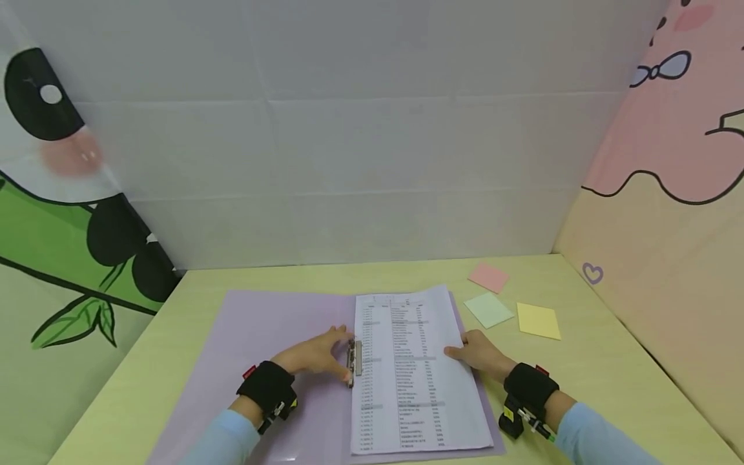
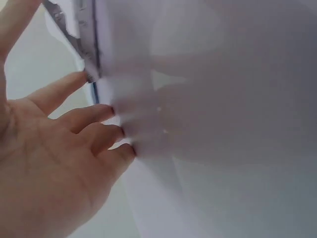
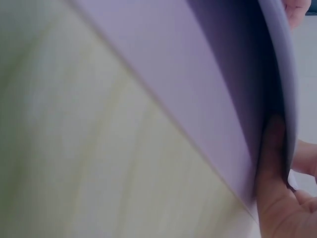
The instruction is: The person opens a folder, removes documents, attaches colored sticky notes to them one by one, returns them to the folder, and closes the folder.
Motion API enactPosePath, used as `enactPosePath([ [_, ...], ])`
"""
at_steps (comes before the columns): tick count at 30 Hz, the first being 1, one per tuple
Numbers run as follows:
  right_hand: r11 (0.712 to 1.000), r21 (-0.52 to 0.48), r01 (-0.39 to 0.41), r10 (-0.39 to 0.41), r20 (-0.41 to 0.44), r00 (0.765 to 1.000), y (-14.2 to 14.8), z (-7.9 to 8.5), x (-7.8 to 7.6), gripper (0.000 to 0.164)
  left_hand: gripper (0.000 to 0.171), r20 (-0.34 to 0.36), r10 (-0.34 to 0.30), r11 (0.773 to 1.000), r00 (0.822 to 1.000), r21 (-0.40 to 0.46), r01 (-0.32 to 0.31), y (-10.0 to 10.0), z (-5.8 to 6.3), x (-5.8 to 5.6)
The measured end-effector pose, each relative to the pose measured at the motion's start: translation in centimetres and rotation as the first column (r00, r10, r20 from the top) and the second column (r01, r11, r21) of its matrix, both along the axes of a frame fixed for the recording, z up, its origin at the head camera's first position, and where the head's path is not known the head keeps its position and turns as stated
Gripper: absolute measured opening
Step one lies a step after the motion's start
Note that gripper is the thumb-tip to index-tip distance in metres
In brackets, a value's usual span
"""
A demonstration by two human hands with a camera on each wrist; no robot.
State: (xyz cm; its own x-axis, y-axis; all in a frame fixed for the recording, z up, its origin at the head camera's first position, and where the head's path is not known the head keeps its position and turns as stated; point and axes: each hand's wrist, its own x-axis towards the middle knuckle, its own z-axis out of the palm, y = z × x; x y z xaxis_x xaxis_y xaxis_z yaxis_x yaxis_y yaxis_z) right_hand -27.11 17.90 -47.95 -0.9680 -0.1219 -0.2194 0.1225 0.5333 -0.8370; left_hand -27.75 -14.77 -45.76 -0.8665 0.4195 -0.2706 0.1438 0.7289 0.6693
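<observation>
Leftmost, one open folder (image 1: pixel 250 336) lies on the tabletop (image 1: pixel 616 394). Over it, the left hand (image 1: pixel 314 354) grips the one clip (image 1: pixel 358 358) between thumb and finger — the clip just right of that hand, its long axis near to far along the papers' left edge, the right hand well apart. One stack of papers (image 1: pixel 413 374) comes next; the right hand (image 1: pixel 479 352) pinches its right edge. Far right: three notes — pink (image 1: pixel 489 277), green (image 1: pixel 489 310), yellow (image 1: pixel 539 321).

A purple folder (image 1: pixel 250 329) lies spread open, its right side bearing white printed sheets (image 1: pixel 418 381) with their right edge lifted; a metal clip (image 1: pixel 357 359) sits at the sheets' left edge.
</observation>
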Motion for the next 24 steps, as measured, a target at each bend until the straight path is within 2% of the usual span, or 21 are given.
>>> enactPosePath([
  [5,1.0,0.01,-0.003,0.003,0.0,1.0,0.1,-0.3,-0.1,0.022,0.077,-0.012,0.011,1.0,1.0,-0.022,-0.011,-0.3,1.0,0.1],
  [9,1.0,0.012,-0.003,0.003,-0.005,1.0,0.1,-0.5,-0.2,0.021,0.064,-0.013,0.035,0.999,0.999,0.002,-0.035,-0.5,1.5,0.0],
  [12,1.0,0.006,0.002,-0.002,-0.004,1.0,0.1,-0.6,-0.2,0.021,0.051,-0.022,0.03,0.999,0.999,0.026,-0.029,-0.8,1.7,0.0],
  [16,1.0,0.0,0.008,-0.008,-0.002,1.0,0.0,-0.7,-0.2,0.021,0.036,-0.048,-0.001,0.996,0.999,0.084,0.005,-1.3,2.0,0.1],
  [20,1.0,0.001,0.01,-0.01,-0.003,1.0,-0.1,-0.7,-0.2,0.021,0.026,-0.115,-0.081,0.985,0.99,0.142,0.097,-1.6,2.0,-0.1],
  [23,1.0,0.001,0.006,-0.006,-0.005,1.0,0.0,-0.6,-0.1,0.021,0.023,-0.156,-0.105,0.979,0.982,0.157,0.129,-1.5,1.9,-0.2],
  [24,1.0,-0.001,0.005,-0.005,-0.005,1.0,0.0,-0.6,-0.1,0.02,0.022,-0.152,-0.092,0.979,0.984,0.166,0.117,-1.4,2.0,-0.2],
])
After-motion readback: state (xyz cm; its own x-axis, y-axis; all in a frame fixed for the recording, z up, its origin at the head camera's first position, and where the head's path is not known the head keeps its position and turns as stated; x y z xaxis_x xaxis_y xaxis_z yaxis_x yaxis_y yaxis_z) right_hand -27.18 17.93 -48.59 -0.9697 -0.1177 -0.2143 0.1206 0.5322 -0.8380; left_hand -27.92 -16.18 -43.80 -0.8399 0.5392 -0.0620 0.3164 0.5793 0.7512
